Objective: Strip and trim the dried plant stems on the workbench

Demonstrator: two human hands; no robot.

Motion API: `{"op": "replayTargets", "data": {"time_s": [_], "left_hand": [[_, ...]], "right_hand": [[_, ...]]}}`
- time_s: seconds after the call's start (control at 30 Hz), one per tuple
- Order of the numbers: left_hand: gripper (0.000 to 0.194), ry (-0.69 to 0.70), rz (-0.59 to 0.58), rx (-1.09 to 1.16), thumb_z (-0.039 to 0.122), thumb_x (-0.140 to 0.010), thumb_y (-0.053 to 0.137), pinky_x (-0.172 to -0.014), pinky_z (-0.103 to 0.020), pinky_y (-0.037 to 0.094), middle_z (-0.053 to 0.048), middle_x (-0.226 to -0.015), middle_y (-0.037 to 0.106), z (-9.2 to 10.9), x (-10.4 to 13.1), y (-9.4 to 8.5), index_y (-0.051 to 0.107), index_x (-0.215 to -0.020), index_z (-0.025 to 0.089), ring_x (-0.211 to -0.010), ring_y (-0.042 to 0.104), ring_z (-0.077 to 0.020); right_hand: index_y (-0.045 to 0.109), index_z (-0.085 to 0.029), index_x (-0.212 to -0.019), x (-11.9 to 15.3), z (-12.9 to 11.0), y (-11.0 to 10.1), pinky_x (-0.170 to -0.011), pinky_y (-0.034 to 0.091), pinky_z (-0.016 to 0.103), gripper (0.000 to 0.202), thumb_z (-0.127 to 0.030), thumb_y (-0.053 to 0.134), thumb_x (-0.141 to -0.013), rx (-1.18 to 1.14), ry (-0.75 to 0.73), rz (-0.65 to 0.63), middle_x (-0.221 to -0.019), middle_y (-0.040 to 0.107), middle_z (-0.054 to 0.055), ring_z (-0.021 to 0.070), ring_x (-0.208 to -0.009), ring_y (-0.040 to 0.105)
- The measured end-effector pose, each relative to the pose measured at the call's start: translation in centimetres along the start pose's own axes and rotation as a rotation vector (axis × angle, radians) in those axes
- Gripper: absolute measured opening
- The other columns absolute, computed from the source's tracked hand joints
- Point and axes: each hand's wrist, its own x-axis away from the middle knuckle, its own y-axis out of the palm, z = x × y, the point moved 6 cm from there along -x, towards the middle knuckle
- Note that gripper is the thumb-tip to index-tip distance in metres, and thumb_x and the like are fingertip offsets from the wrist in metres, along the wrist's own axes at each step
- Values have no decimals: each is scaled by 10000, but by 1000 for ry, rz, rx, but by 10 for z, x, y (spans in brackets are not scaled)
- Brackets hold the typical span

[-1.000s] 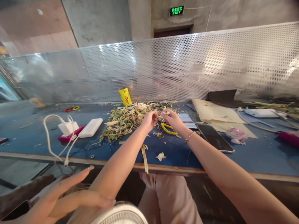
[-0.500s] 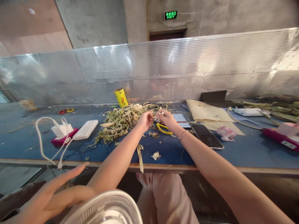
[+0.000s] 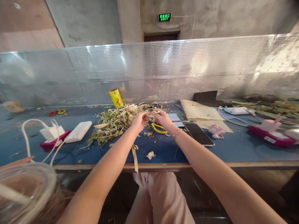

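Perforated metal screen (image 3: pixel 140 74) backs the blue table (image 3: pixel 168 151) beneath both hands (image 3: pixel 140 121)

We look further right now, so the table (image 3: pixel 226 152) and all on it sit further left in our view. The plastic cup (image 3: pixel 28 179) has swung from the bottom, where it covered part of our left arm (image 3: pixel 105 171), to the lower left corner. Another person's hand (image 3: pixel 20 161), stretched across that arm a second ago, has withdrawn to a sliver at the left edge. On our right, the purple power strip (image 3: pixel 268 136) and pink plug (image 3: pixel 269 125) have come more fully into sight.
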Motion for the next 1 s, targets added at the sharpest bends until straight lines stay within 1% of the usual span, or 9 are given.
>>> {"op": "replayTargets", "data": {"time_s": [0.2, 0.3, 0.37, 0.47, 0.57, 0.63, 0.7, 0.83, 1.0], "left_hand": [[134, 8, 40, 18, 87, -691, 485, -390, -159, 288, 28, -459, 471, 0, 0, -1, 492, -564, 127, -372, 379, -32], [160, 3, 74, 26, 72, -701, 448, -383, -166, 274, 24, -453, 467, -1, 0, -3, 475, -553, 128, -365, 375, -36], [178, -7, 96, 12, 65, -700, 442, -383, -167, 262, 24, -436, 452, -2, -1, -4, 463, -535, 128, -359, 365, -36], [182, 9, 89, -15, 72, -693, 470, -392, -168, 259, 30, -423, 430, -1, -1, -3, 451, -523, 133, -362, 360, -36], [183, 53, 64, -32, 77, -689, 493, -403, -168, 260, 33, -433, 428, 1, 0, 0, 440, -525, 137, -375, 368, -37], [182, 62, 60, -42, 73, -699, 481, -407, -168, 259, 30, -442, 432, 2, 2, 2, 447, -531, 134, -383, 372, -38], [180, 66, 65, -48, 71, -712, 464, -410, -168, 260, 28, -447, 432, 2, 3, 3, 457, -542, 130, -388, 375, -40], [185, 75, 77, -57, 70, -707, 473, -412, -172, 260, 34, -438, 411, 1, 1, 1, 446, -536, 135, -387, 368, -44], [177, 62, 63, -72, 79, -695, 490, -409, -171, 255, 32, -434, 413, -1, -3, 0, 463, -529, 134, -384, 357, -43]], "right_hand": [[498, -198, -721, -1, 4, -1, -390, 216, 190, 303, -486, 562, -652, 2, 25, 21, -470, 312, -90, 43, -397, 256], [508, -199, -707, -1, 2, -1, -430, 276, 195, 262, -455, 551, -671, 61, -14, 21, -491, 366, -70, 62, -444, 338], [525, -196, -697, -1, -2, 0, -497, 338, 211, 221, -416, 546, -680, 124, -68, 7, -542, 442, -45, 86, -526, 424], [563, -191, -696, -1, -10, 2, -672, 407, 263, 160, -348, 533, -693, 218, -189, -4, -694, 561, 1, 130, -712, 515], [606, -198, -742, -1, -14, 1, -831, 389, 314, 151, -306, 500, -730, 285, -285, 9, -829, 609, 30, 157, -853, 528], [631, -207, -801, -1, -13, 0, -880, 371, 328, 178, -298, 485, -753, 305, -310, 14, -886, 618, 40, 164, -910, 519], [648, -208, -850, -2, -9, -1, -898, 365, 330, 214, -303, 475, -766, 314, -299, 9, -915, 618, 48, 167, -933, 514], [667, -201, -893, -4, -2, -1, -890, 374, 332, 257, -314, 470, -774, 330, -232, 5, -913, 607, 57, 168, -909, 518], [682, -207, -883, -5, -1, -2, -854, 384, 321, 252, -313, 485, -767, 348, -241, 6, -877, 586, 51, 174, -901, 504]]}}
